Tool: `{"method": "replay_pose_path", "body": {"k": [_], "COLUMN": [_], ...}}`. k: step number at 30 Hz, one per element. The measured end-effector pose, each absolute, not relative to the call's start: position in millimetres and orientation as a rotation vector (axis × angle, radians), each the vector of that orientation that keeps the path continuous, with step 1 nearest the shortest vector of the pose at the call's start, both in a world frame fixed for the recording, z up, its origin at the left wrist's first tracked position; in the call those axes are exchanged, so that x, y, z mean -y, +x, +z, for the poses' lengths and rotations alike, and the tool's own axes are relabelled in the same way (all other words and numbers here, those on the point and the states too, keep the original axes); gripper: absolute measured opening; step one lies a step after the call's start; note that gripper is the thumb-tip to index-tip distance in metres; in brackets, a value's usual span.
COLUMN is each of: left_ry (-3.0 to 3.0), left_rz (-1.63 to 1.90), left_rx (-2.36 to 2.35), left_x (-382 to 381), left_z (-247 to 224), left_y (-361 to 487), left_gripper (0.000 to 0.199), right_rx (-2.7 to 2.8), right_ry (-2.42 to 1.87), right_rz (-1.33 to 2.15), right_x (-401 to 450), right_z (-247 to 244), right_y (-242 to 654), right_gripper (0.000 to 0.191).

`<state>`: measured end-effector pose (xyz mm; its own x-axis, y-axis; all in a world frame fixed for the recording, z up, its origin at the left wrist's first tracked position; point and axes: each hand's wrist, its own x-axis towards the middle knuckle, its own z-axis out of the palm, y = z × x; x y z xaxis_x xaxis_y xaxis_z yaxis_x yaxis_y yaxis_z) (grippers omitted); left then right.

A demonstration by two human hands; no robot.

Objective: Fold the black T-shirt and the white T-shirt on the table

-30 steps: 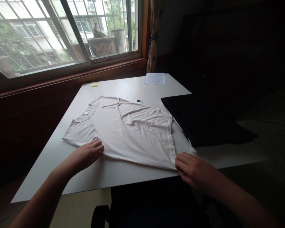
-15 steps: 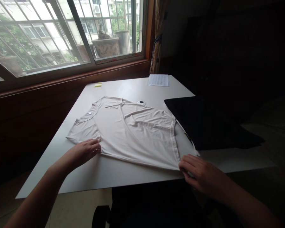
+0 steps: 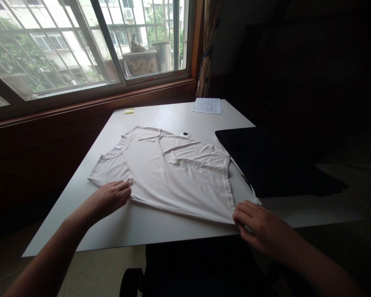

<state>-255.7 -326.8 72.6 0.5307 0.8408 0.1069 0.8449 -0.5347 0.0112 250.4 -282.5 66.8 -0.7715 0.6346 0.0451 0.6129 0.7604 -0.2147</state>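
Note:
A white T-shirt [image 3: 173, 177] lies spread on the white table [image 3: 111, 233], its collar pointing left and its bottom hem to the right. Small wrinkles cross its far half. My left hand [image 3: 116, 194] is closed on the near edge of the shirt, close to the armpit and sleeve. At the near corner of the hem, my right hand [image 3: 250, 220] pinches the fabric between thumb and fingers. The near side edge runs fairly straight between both hands.
Black cloth [image 3: 275, 165] covers the table's right part. Behind the shirt sits a small round white-and-black object [image 3: 185, 135]. Paper sheets [image 3: 207, 105] and a yellow sticky note [image 3: 129, 111] lie at the far edge. A dark chair [image 3: 200, 268] stands at the near edge, and a barred window [image 3: 80, 45] is beyond.
The view has shifted very slightly. My left fingers look more curled in on the shirt's edge; the shirt and my right hand stay in place.

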Motion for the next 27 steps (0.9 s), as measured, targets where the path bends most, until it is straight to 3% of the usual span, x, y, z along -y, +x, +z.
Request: {"method": "replay_pose_path", "body": {"k": [5, 10, 15, 27], "left_ry": [-2.710, -2.704, -2.688, -2.769], "left_rz": [-0.203, -0.313, -0.319, -0.086], "left_rx": [1.479, 1.479, 1.491, 1.613], "left_x": [334.9, 339.1, 341.1, 342.7], "left_z": [74.2, 75.5, 75.9, 75.0], "left_y": [-261.8, -260.2, -254.1, -245.1], "left_gripper": [0.021, 0.019, 0.017, 0.011], "right_rx": [2.830, 2.730, 2.789, 2.915], "right_ry": [-1.009, -0.926, -0.839, -0.805], "right_rz": [0.317, 0.390, 0.537, 0.535], "right_x": [280.9, 274.4, 277.3, 276.9], "right_z": [75.9, 84.6, 79.2, 62.2], "right_y": [240.7, 184.4, 102.9, 52.3], "right_gripper": [0.011, 0.019, 0.004, 0.020]}}
